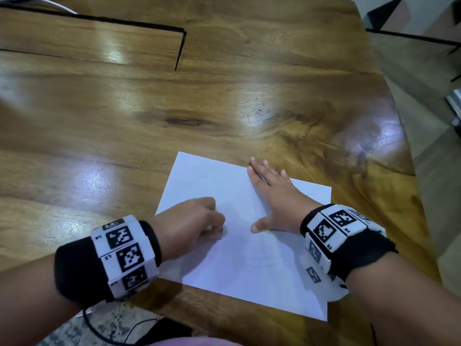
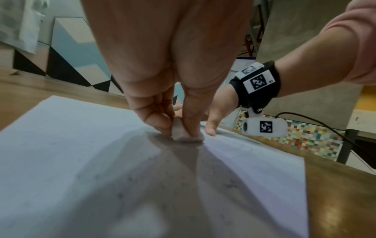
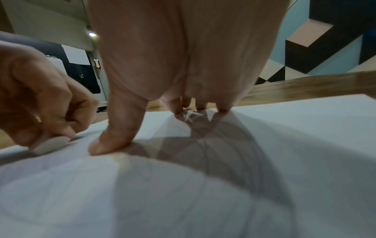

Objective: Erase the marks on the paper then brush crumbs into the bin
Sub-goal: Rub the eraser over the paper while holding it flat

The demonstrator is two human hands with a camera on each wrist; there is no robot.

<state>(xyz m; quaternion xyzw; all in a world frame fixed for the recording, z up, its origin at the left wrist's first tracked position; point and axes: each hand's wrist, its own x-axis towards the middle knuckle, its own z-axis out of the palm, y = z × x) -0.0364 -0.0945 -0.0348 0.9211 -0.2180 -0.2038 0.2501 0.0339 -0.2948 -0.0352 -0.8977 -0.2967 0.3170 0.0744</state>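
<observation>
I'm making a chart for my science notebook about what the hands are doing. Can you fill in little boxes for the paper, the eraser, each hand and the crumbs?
paper: white sheet lying flat on the wooden table
eraser: small, whitish, its bottom touching the paper
left hand: fingers pinch the eraser
right hand: open, fingers spread, pressing flat on the paper
crumbs: small dark specks scattered on the sheet
marks: faint curved pencil lines near the right hand
bin: not in view
</observation>
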